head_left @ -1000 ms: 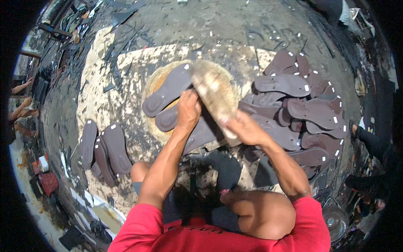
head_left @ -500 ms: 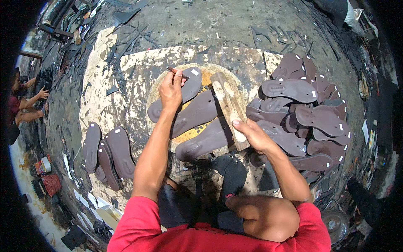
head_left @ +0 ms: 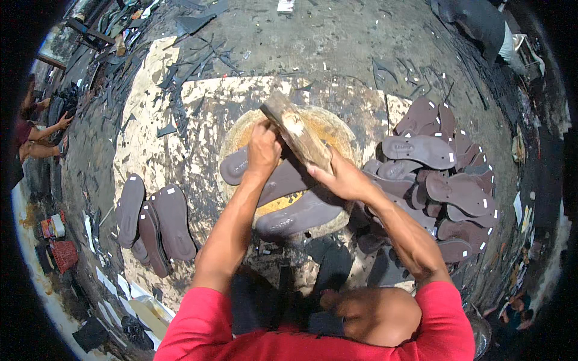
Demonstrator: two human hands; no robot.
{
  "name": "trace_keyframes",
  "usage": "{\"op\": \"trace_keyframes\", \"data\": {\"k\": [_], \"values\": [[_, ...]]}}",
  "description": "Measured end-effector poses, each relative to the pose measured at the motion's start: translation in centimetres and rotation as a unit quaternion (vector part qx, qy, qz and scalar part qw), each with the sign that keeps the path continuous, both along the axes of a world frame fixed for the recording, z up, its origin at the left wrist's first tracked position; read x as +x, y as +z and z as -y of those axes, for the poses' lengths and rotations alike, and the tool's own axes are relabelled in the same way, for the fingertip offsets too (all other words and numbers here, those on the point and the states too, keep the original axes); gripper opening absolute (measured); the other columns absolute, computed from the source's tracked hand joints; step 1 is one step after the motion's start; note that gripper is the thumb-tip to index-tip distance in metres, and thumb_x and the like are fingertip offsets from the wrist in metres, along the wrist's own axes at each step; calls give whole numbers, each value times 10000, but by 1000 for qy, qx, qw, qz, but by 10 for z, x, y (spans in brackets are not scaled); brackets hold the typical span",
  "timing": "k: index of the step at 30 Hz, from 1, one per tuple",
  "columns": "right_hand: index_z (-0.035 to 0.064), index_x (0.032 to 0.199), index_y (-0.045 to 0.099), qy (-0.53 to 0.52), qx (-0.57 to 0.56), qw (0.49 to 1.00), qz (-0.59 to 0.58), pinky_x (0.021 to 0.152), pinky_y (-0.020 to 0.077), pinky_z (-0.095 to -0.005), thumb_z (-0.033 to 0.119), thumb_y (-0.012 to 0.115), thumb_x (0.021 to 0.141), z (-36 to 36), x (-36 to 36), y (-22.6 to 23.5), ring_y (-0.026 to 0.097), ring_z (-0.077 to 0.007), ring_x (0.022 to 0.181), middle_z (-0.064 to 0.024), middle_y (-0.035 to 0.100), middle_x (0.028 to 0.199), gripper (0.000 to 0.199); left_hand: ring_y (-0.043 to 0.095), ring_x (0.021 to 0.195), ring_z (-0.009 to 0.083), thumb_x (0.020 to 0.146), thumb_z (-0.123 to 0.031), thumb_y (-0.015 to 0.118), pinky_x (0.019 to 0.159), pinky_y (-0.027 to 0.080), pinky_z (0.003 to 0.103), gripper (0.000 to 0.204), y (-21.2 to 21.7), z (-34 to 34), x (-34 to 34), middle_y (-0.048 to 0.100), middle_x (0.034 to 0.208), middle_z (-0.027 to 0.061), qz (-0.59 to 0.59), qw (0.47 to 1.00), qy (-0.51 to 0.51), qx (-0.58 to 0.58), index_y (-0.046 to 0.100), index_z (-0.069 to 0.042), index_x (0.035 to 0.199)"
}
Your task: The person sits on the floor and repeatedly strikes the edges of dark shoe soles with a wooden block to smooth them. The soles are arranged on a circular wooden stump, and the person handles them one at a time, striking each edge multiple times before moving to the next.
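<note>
Sole (head_left: 288, 180) is lying flat on the round block (head_left: 337, 129), long axis running from the block's left edge toward its lower right. A second sole (head_left: 301, 215) is sitting parallel just below it, near the block's front edge. Both are dark brown, matte, rubbery-looking.

Left hand (head_left: 263, 150) is pressing down on the upper sole, fingers curled in; can't tell if it's pinching a small tool, the fist is hiding that. Right hand (head_left: 343, 178) is closed around a worn wooden mallet (head_left: 295, 131), head slanting up-left over the left fist, so the mallet is crossing the sole's axis. Left hand is the nearer one to the sole.

Block face is yellowish and scarred. Pile of soles (head_left: 442, 174) is lying off the block's right edge, three more soles (head_left: 153, 222) off its left, on stained board (head_left: 162, 126).
</note>
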State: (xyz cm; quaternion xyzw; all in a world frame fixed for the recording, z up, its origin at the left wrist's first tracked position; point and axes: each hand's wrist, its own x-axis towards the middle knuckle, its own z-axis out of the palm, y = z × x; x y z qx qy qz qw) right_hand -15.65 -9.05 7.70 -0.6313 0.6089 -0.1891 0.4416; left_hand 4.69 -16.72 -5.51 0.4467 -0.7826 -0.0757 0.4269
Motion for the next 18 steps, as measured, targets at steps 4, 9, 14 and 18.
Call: {"op": "trace_keyframes", "data": {"k": [4,9,14,18], "values": [[-48,1212,656,-43,209,963,164,874,508,-370,441,526,1081,3,-23,-67,627,-169,979,-107,709,1079,522,690,958,343,978,-169,686,813,558,421,248,5,3,-5,703,1121,177,-8,990,15,142,679,-7,1165],[-25,1041,697,-80,185,953,225,678,546,-325,483,539,1063,-17,-18,-67,678,-170,745,-79,719,875,533,685,885,130,1103,-381,547,693,567,284,395,39,-2,30,694,1030,73,-468,832,163,248,676,-11,1156],[-2,979,672,-156,200,924,286,608,570,-338,485,565,1042,-34,-8,-67,700,-191,676,-104,700,805,503,689,874,111,1099,-324,566,764,562,275,352,38,-42,86,730,967,71,-222,867,162,415,694,-21,1223],[7,1043,650,-161,211,901,344,592,568,-334,504,590,1023,-29,-3,-21,684,-184,648,-98,694,811,501,698,838,113,1083,-297,596,752,548,279,310,30,-49,92,748,934,55,-213,909,109,341,718,-23,1161]]}}
